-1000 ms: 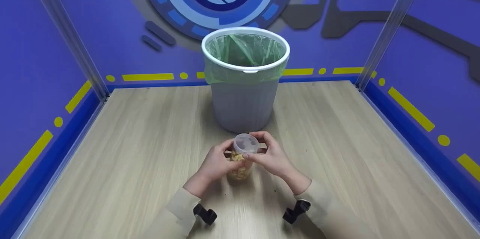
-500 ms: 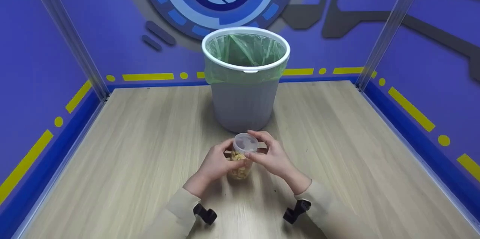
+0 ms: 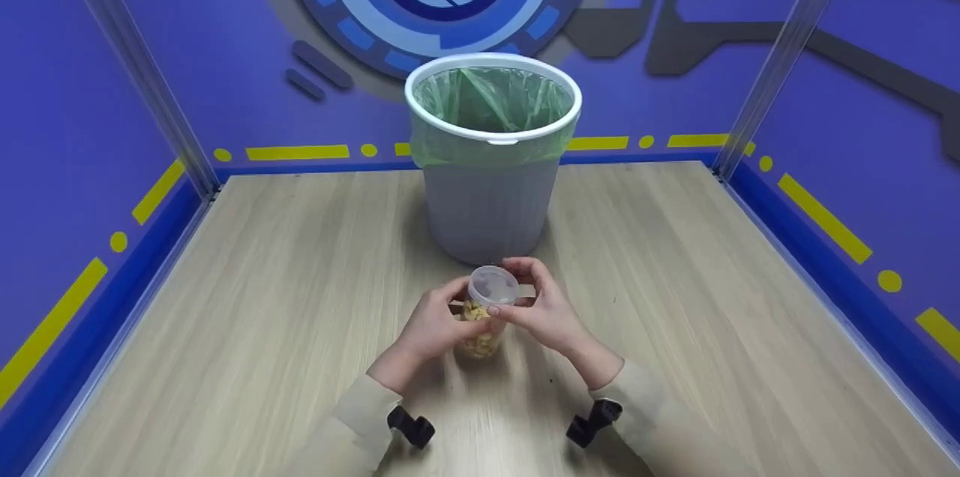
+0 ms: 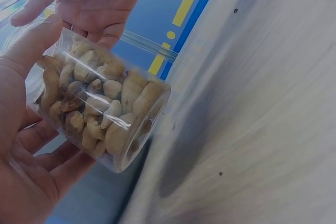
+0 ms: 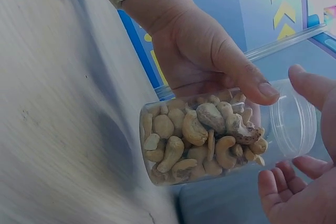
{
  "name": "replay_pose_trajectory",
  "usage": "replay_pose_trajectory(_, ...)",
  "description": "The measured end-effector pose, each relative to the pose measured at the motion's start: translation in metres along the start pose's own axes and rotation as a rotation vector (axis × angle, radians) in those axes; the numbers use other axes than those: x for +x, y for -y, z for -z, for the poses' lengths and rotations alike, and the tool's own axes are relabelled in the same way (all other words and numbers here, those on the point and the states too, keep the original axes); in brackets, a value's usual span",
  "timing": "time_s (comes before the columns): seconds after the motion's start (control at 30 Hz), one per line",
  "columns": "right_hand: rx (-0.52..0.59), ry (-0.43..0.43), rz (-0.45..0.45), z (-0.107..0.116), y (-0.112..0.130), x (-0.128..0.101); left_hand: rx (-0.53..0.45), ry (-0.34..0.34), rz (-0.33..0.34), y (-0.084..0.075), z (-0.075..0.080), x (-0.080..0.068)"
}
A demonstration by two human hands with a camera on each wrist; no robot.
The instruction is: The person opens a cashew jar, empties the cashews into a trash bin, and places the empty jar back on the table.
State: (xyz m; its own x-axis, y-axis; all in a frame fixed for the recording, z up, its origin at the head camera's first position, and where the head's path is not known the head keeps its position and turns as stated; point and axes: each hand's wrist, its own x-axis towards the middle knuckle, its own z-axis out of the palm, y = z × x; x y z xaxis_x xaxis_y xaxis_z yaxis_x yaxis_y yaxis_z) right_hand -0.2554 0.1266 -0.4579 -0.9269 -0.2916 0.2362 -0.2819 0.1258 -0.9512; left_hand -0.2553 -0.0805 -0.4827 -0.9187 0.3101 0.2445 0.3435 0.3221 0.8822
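Observation:
A clear plastic jar (image 3: 480,344) of cashew nuts (image 5: 194,135) is held tilted, its base apart from the tabletop in both wrist views. My left hand (image 3: 431,323) grips the jar's body, thumb on the near side and fingers around the back. At the jar's mouth is a clear round lid (image 3: 493,284). My right hand (image 3: 547,312) holds that lid by its rim, with the thumb at the front and the fingers behind. Nuts fill most of the jar in the left wrist view, and the right hand (image 4: 100,3) shows beyond it.
Behind the hands stands a grey bin (image 3: 487,199) with a white rim and a green liner (image 3: 491,98). It rests on the light wood tabletop (image 3: 300,274). Blue printed panels (image 3: 225,49) enclose the back and sides. A black wrist mount (image 3: 411,428) sits at each cuff.
The right fingers have shifted a little around the lid's rim, forward and back. The left hand and the jar stay almost in place.

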Motion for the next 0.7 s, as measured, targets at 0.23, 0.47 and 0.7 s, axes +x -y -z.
replay_pose_trajectory(0.23, 0.011, -0.018, -0.024, -0.0007, 0.0022, -0.0002, -0.026, -0.008, 0.042, 0.0003, -0.001, -0.0001)
replay_pose_trajectory(0.47, 0.019, 0.025, -0.001, 0.0005, 0.0019, -0.0001, -0.036, -0.006, 0.054, 0.0004, -0.0007, 0.0001)
replay_pose_trajectory(0.7, -0.005, 0.048, 0.043, 0.0012, 0.0018, -0.0005, -0.04, -0.002, 0.051, -0.0007, -0.0003, 0.0002)
